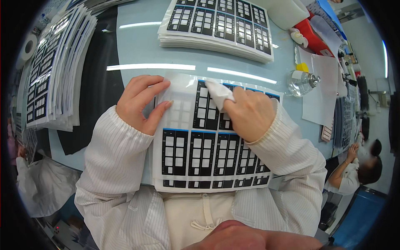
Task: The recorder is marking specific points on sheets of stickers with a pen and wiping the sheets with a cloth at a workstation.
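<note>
"Left hand (139, 104) and right hand (252, 114): condition?"

"Apart from each other. Left: thumb and forefinger parted, fingertips at the upper left of the printed sheet (215, 132). Right: closed on one folded white wipe (218, 92), its tip against the sheet."

"Sheet, particulars?"

"One, black panels with white windows and blue top lines; set between and below both hands, on the tabletop (139, 48). Pale patch just right of the left thumb."

"Surrounding stock?"

"Stack of similar sheets (216, 25), beyond the hands. Second stack (58, 62), well left of the left hand. Clear bottle (299, 85), metal-topped, right of the right hand; yellow object (303, 67) just beyond it."
</note>
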Demonstrator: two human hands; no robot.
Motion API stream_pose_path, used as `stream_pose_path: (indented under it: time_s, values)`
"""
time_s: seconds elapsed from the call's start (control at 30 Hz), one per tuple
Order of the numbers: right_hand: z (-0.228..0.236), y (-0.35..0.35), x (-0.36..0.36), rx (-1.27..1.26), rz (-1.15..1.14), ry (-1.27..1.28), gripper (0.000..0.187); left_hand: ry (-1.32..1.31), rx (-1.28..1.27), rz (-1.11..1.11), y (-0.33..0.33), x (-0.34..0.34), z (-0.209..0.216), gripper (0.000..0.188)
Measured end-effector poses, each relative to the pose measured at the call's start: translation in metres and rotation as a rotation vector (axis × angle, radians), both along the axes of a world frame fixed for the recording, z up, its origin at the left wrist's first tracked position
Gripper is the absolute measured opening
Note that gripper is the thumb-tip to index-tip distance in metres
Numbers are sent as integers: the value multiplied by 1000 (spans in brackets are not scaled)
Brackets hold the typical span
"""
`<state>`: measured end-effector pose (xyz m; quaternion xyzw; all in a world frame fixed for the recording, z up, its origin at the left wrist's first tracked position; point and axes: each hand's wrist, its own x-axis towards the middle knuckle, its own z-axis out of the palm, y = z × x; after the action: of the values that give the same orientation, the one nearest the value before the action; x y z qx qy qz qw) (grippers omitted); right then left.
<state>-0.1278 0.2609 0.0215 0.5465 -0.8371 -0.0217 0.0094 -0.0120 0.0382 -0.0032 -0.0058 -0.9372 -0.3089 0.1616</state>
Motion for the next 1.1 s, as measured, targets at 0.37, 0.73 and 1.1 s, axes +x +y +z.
stream_pose_path:
  time_s: [0.37,0.73,1.1]
  values:
    - [0,-1,5,10,-49,103,4,-12,-1,23,1,1,1,33]
    - [9,91,-10,-136,-289,76,6,-21,-7,42,2,4,3,32]
    - [-11,234,-86,-365,-752,350,37,-129,254,94,4,1,5,36]
